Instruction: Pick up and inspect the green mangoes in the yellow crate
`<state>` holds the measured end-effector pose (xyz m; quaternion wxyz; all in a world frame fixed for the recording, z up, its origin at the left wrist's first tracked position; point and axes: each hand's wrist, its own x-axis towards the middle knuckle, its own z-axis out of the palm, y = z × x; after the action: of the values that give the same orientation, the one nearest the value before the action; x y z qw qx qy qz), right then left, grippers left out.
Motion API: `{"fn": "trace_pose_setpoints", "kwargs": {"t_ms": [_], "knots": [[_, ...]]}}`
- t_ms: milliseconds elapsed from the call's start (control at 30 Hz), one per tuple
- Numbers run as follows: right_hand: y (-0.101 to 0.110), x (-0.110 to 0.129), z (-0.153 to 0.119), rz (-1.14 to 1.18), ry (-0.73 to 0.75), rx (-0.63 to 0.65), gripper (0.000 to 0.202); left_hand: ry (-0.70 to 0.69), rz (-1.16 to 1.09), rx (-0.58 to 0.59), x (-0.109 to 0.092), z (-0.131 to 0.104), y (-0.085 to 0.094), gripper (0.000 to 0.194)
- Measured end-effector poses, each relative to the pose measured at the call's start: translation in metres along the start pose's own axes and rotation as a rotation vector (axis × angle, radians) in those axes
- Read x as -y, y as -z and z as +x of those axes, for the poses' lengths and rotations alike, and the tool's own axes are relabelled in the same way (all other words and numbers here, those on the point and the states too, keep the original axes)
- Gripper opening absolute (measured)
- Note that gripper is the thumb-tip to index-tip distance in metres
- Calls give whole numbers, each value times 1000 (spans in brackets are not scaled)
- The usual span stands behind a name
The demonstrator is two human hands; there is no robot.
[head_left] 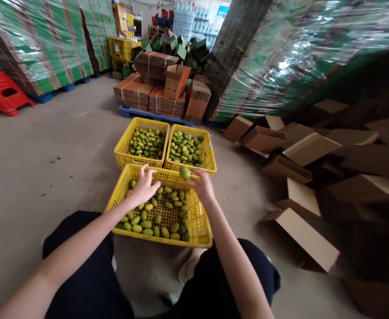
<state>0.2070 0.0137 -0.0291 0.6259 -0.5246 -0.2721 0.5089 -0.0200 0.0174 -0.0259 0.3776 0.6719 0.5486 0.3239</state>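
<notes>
Oval green fruit (147,224), resembling small mangoes, lie scattered over the bottom of a yellow plastic crate (200,226) between my knees. Above its left part, my left hand (145,186) is open with fingers spread and holds nothing. My right hand (205,186) is at the crate's far right, its fingertips on one round-looking green fruit (185,173) raised near the rim. Just beyond, two more yellow crates, a left one (123,148) and a right one (210,153), stand side by side, fuller of the same fruit.
Loose cardboard boxes (309,230) are heaped to the right. Flattened cartons (167,97) sit on a blue pallet (154,115) ahead, with a person (167,34) behind them. Film-wrapped stacks (57,42) rise on both sides. A red stool (4,91) stands far left.
</notes>
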Motion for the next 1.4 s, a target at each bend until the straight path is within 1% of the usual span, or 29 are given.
{"fn": "trace_pose_setpoints", "kwargs": {"t_ms": [33,67,100,133,167,200,233,333,367,400,433,500,533,600,667,700,767,867,967,1033,1133,1167,1233,1267,1333,1400], "knots": [[9,9,10,91,34,-91,12,-3,24,-6,0,-1,2,35],[16,14,16,142,31,-152,6,-8,47,-8,-1,-2,4,35],[21,17,18,158,10,-193,4,-14,73,-3,0,-3,6,36],[24,18,16,151,-24,-195,7,-23,99,12,0,-4,8,36],[24,16,11,100,-67,-146,9,-31,124,32,2,-5,9,35],[21,13,4,17,-104,-66,12,-30,145,54,4,-6,11,34],[18,9,-5,-102,-129,39,14,-15,164,80,8,-6,13,32],[9,-7,-31,-568,-105,402,21,105,252,197,20,-5,21,28],[8,-14,-39,-727,-89,485,24,146,303,238,24,-4,25,27],[10,-21,-45,-878,-81,531,27,175,371,275,28,-1,29,28],[12,-29,-51,-1007,-84,541,28,190,444,298,32,2,34,29],[19,-44,-59,-1178,-121,503,30,201,616,313,39,10,44,35],[22,-51,-62,-1213,-145,484,32,213,686,320,43,15,49,39],[26,-57,-63,-1208,-168,497,32,269,760,362,53,24,56,41],[27,-56,-59,-1195,-150,516,27,356,778,421,65,31,56,40],[27,-53,-57,-1198,-129,508,25,397,787,448,73,34,52,38],[27,-45,-52,-1198,-91,455,22,452,816,485,92,38,39,33],[28,-35,-49,-1160,-127,385,22,455,864,504,126,41,8,30],[26,-30,-50,-1115,-202,417,23,414,911,471,163,39,-23,41],[24,-29,-52,-1128,-209,445,24,373,915,464,189,38,-38,51],[26,-23,-52,-1203,-187,476,29,335,893,484,222,39,-48,59],[28,-21,-51,-1255,-174,484,31,335,891,486,231,40,-50,60],[33,-16,-47,-1433,-158,493,38,346,895,481,244,43,-52,58],[34,-14,-45,-1545,-165,499,41,353,898,477,249,45,-52,57],[35,-11,-42,-1735,-225,542,46,370,894,471,253,48,-54,55],[32,-10,-42,-1815,-299,608,48,396,879,459,253,51,-58,51]]}}
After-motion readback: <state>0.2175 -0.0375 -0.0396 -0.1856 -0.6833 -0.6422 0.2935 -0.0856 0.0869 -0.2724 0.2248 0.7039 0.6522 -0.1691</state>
